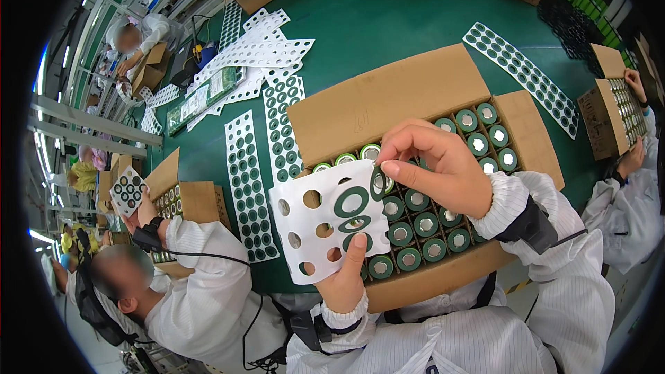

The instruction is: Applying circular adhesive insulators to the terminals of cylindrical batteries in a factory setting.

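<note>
My left hand (344, 282) grips a white sheet of ring stickers (298, 253) at its lower edge, thumb on the front. Several holes show in the sheet's left part, and a few green rings remain on its right part. At the sheet's upper right edge, my right hand (447, 170) pinches a green ring sticker (377, 184) between thumb and forefinger; the ring stands tilted there. Below both hands is an open cardboard box (388, 100) with dividers. Upright cylindrical battery cells (400, 233) fill its slots, many topped with green rings. The sheet and my right hand hide part of them.
Full sticker strips (246, 187) lie left of the box, another strip (523, 76) at far right. Used white sheets (267, 52) and a plastic-wrapped green pack (201, 100) are piled beyond. Co-workers sit left and right with their own boxes (201, 201) on the green table (367, 24).
</note>
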